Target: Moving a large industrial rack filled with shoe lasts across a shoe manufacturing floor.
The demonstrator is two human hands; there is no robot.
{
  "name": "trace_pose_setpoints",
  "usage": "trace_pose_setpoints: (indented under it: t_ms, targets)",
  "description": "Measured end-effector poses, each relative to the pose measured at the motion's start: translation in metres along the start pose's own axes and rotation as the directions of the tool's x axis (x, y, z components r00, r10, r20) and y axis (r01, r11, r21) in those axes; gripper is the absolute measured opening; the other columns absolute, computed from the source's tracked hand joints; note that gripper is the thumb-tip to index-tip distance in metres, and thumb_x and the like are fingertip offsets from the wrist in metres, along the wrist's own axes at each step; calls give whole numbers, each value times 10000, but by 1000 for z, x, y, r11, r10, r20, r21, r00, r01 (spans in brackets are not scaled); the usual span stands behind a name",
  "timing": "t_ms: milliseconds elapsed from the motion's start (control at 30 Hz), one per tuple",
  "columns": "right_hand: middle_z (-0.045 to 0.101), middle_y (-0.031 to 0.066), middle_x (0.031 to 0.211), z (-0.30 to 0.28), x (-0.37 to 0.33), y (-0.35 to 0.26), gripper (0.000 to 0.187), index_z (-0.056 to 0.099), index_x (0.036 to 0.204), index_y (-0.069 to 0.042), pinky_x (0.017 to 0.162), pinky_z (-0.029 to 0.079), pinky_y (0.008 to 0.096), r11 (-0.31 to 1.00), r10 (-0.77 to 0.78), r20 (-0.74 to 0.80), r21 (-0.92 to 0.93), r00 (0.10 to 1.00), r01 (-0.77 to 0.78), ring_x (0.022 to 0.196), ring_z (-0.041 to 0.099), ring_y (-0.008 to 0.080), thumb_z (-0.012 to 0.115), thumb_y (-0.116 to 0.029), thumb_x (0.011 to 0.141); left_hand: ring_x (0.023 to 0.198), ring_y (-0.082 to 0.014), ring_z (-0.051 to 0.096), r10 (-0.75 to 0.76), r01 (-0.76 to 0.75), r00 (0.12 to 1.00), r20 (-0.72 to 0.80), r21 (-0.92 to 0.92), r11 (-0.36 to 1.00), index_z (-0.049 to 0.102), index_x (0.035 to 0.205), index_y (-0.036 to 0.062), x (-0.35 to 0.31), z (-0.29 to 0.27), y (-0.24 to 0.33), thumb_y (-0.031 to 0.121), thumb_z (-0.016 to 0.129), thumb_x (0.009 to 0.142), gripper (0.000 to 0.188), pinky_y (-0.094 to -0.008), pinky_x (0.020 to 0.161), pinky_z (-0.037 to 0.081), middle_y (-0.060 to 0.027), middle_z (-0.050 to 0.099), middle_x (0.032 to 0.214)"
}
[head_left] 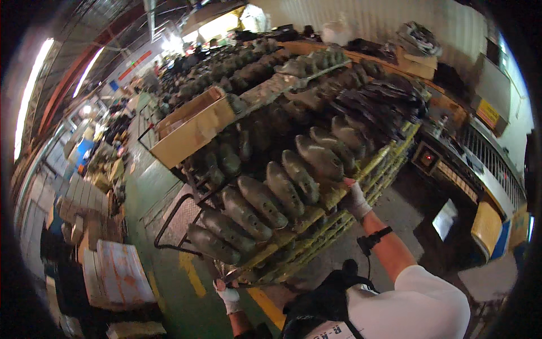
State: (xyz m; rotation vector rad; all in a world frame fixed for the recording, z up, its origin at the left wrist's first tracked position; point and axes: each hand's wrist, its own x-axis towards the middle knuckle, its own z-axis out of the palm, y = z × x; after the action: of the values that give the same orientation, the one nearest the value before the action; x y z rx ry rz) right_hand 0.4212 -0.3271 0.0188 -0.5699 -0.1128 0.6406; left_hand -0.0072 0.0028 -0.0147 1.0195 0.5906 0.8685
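Note:
Dark olive, elongated rounded pieces that look like shoe lasts (262, 207) stand in a tilted row along the top of a yellow-edged rack (389, 155). My right hand (357, 202), in a pale glove with bare fingertips, is closed at the rack's front edge, close under the lower end of one piece. At the rack's near left corner is my left hand (227, 295), gloved the same way. Its fingers are closed round something small and shiny that I cannot make out.
An open cardboard box (195, 124) sits on the rack's left part, by a black tubular handle (161, 231). Further racks of similar pieces stand behind. Stacked cartons (121, 274) line the left side. A workbench (468, 161) stands at the right, with a loose white sheet (445, 219) nearby.

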Motion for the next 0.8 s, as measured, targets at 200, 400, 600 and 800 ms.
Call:
trace_pose_setpoints:
  t_ms: [200,400,600,800]
  targets:
    - [533,143,1190,-12,19,8,542,471,1217,-5,915,432,412,890,-48,65,-451,997,73,1070,526,272,515,-369,818,990,-275,577,43,-39,998,-46,87,995,436,1262,8,-4,-79,-42,450,371,906,572,-376,854,483,-174,564,1121]
    - [575,131,1113,-26,22,8,467,499,1170,0,876,460,418,985,-56,21,-163,998,58,958,574,275,513,-320,830,937,-252,598,-86,82,996,-7,-246,966,461,1201,-3,-9,-43,-21,376,550,833,536,-380,754,525,-175,578,1099]
    - [593,126,1046,-81,38,4,383,525,1101,-15,830,476,395,971,-180,-19,-163,984,174,953,576,256,491,-282,829,850,-210,605,310,-296,947,83,596,746,367,1236,19,-6,-42,-36,50,721,670,668,-344,740,522,-116,588,983]
    - [589,127,1061,1,11,6,446,532,1143,-21,862,452,406,993,-58,58,-97,997,64,975,564,263,502,-320,814,715,-208,615,218,-197,965,-147,142,970,419,1196,38,-9,-54,-44,260,627,801,498,-324,642,535,-121,604,933]
